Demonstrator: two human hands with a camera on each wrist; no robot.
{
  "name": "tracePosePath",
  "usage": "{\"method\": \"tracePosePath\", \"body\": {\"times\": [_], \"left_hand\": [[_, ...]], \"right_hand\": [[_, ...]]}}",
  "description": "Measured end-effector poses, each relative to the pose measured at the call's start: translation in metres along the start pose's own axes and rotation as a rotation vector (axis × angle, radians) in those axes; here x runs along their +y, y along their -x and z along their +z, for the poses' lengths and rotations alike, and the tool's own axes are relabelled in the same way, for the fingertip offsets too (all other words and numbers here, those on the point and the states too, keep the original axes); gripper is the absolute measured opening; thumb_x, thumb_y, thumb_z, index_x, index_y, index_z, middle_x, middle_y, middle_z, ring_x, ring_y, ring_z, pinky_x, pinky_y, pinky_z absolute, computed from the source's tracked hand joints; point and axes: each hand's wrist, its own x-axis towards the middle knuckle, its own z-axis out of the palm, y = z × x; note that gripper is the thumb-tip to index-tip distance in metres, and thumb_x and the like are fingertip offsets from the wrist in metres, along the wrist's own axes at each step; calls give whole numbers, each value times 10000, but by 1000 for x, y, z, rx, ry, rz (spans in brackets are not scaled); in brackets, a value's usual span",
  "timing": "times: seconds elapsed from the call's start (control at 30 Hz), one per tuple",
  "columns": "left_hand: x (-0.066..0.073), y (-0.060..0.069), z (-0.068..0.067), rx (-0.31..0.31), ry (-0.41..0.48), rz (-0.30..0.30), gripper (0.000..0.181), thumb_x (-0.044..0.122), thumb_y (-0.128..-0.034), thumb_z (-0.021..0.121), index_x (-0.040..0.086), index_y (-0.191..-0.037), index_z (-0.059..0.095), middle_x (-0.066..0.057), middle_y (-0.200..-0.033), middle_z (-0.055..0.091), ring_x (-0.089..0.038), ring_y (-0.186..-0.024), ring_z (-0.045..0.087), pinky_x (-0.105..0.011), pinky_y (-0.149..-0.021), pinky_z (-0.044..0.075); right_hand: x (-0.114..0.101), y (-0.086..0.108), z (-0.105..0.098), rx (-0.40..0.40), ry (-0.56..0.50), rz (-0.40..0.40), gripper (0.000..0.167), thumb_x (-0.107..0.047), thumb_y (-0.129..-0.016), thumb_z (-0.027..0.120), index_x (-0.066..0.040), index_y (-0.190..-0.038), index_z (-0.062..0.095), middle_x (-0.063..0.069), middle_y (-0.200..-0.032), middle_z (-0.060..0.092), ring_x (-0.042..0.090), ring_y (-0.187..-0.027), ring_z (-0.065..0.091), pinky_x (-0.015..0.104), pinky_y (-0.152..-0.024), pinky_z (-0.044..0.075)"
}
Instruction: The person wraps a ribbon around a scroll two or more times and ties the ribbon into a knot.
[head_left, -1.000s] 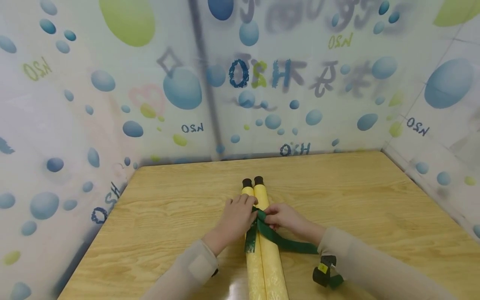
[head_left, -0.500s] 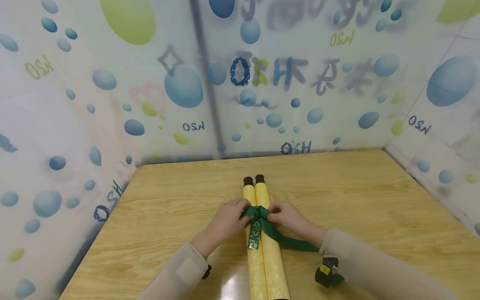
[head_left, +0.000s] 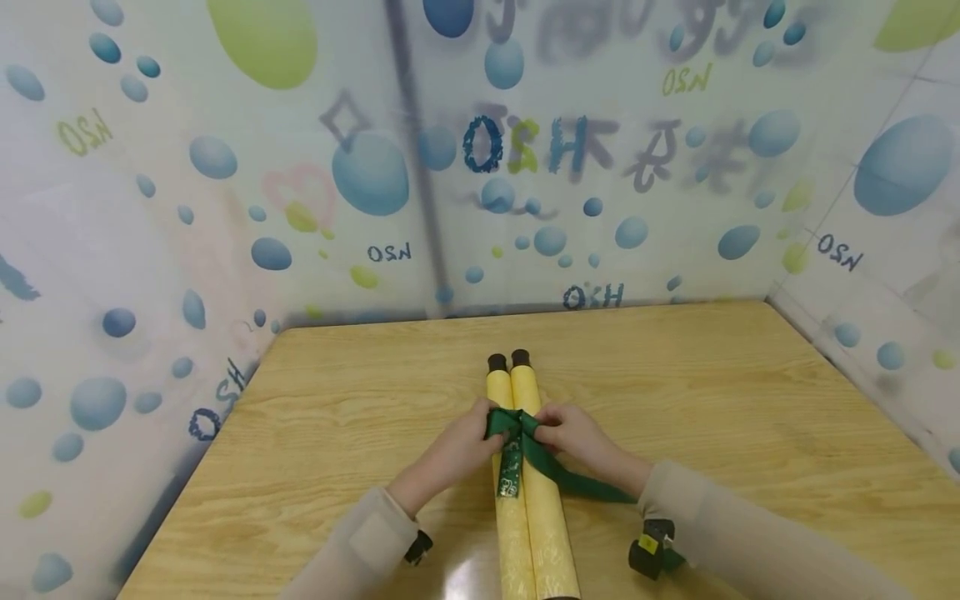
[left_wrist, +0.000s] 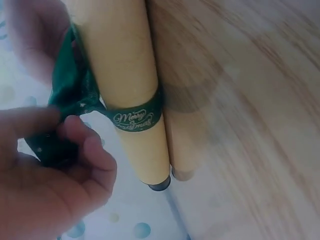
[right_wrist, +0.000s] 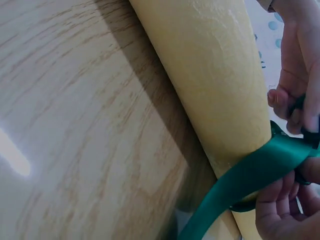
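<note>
Two pale yellow scrolls [head_left: 550, 533] with dark end knobs lie side by side on the wooden table, pointing away from me. A green ribbon [head_left: 510, 468] with pale print goes round both near their far ends. In the left wrist view the ribbon's lettered band [left_wrist: 136, 119] lies flat across one scroll [left_wrist: 117, 55]. My left hand [head_left: 459, 450] pinches a loop of ribbon left of the crossing. On the other side my right hand [head_left: 576, 437] pinches the ribbon close to the crossing; its long tail [right_wrist: 245, 170] trails toward the right wrist. Fingers partly hide the knot.
The wooden table [head_left: 360, 392] reaches back to a wall [head_left: 637, 275] printed with blue and green drops. Side walls stand left and right. A small black device [head_left: 648, 548] hangs at the right cuff, and another [head_left: 418, 547] shows under the left cuff.
My left hand has moved slightly left off the crossing, drawing a ribbon loop out to that side. The short printed end now hangs more in view. My right hand stays nearly in place.
</note>
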Motion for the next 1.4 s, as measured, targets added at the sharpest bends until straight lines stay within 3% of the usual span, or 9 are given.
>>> {"method": "tracePosePath", "body": {"times": [0.13,0.4,0.5,0.67,0.8,0.9,1.0,1.27,1.4], "left_hand": [[1,0,2,-15,-25,-22,334,309,-864,670,19,-1000,577,-16,-757,576,-133,-641,492,-275,-548,413],[3,3,13,23,-256,30,246,291,-809,722,47,-820,695,14,-633,586,-82,-534,457,-240,-488,386],[2,4,13,5,-255,16,225,252,-826,712,52,-737,659,31,-568,507,-87,-488,416,-231,-451,357],[1,3,9,-24,-214,-6,239,139,-829,662,96,-631,536,37,-550,426,-93,-477,394,-220,-441,334],[1,3,10,-46,-150,-38,254,226,-843,675,87,-654,579,32,-570,474,-96,-497,419,-235,-455,349],[1,5,14,-54,-146,-66,292,339,-812,720,69,-732,643,22,-600,524,-102,-521,440,-250,-475,371],[0,6,16,-40,-160,-74,307,346,-769,758,57,-758,654,17,-623,537,-109,-539,441,-257,-491,381],[1,5,13,-34,-191,-83,287,272,-778,759,72,-659,592,24,-588,489,-108,-511,418,-247,-465,356],[3,5,13,-29,-192,-79,264,208,-785,747,70,-636,578,27,-576,464,-104,-501,406,-232,-457,338]], "right_hand": [[1,-1,0,11,15,24,134,1,-862,559,108,-932,599,91,-833,608,116,-669,575,273,-638,505],[-4,0,-3,31,181,3,155,-5,-899,540,100,-964,635,67,-782,608,118,-659,570,286,-631,514],[-8,1,-4,47,255,-23,177,34,-912,505,83,-1032,625,58,-729,591,119,-635,565,283,-607,514],[-11,2,-6,77,235,-41,201,106,-902,424,45,-1046,551,90,-756,575,141,-605,572,292,-576,509],[-8,2,-10,24,143,-15,135,28,-914,482,72,-1025,544,114,-853,586,147,-675,578,322,-634,522],[-7,1,-13,-8,113,-6,228,-64,-897,581,89,-1061,541,108,-848,594,157,-695,564,341,-648,513],[-4,0,-16,-10,137,-39,304,-92,-879,628,93,-1102,534,81,-817,586,174,-672,566,343,-630,505],[4,-7,-30,-78,145,-163,379,124,-895,454,136,-1273,429,182,-837,621,257,-702,637,331,-649,543],[4,-7,-30,-115,157,-141,289,49,-934,463,112,-1215,482,166,-883,628,220,-712,622,323,-651,531]]}}
